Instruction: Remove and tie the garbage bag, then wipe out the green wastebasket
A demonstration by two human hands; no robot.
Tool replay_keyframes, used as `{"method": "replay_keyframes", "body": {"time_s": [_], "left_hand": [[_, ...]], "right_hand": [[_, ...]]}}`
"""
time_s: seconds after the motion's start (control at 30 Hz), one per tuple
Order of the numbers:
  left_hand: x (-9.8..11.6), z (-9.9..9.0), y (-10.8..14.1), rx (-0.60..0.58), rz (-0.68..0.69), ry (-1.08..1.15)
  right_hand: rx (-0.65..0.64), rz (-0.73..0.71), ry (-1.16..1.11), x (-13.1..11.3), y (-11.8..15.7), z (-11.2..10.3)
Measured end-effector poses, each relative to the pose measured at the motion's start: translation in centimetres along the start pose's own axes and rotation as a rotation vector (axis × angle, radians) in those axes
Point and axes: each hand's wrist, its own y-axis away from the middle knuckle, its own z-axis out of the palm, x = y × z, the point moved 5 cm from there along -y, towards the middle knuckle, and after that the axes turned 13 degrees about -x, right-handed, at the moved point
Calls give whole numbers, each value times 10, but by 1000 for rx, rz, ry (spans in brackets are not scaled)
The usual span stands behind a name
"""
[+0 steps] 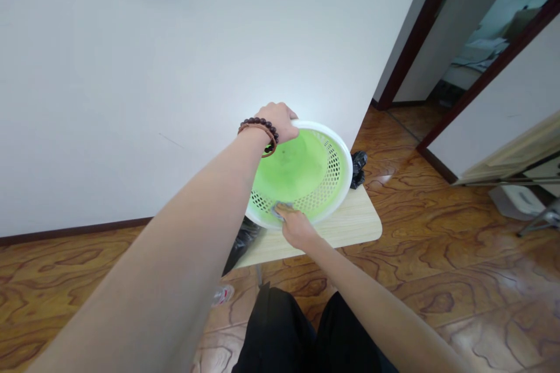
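Note:
A round plastic colander [301, 166], green inside with a white rim and rows of holes, is tilted toward me above a small pale wood table. My left hand [280, 119], with a beaded bracelet at the wrist, is closed around the far rim, its thumb on the inner side. Against the near inner wall, my right hand [297, 227] presses a small grey cloth [277, 210], mostly covered by the fingers. My left forearm hides the colander's left edge.
Black plastic bags lie on the table [350, 218], one at its right end [359, 169], another at the left [245, 239]. A white wall [175, 70] stands close behind. Below is a clear bottle [224, 294] on the wood floor. A doorway opens at the right.

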Motion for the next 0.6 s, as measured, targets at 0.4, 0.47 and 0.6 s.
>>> {"method": "replay_keyframes", "body": {"time_s": [0.4,0.47,0.6], "left_hand": [[5,-2,1,19,12,-16],[5,-1,1,16,6,-21],[3,1,1,0,-9,-17]], "right_hand": [[136,68,-106,27,3,-69],[189,84,-53,30,-21,-71],[22,124,55,31,-52,-38]]}}
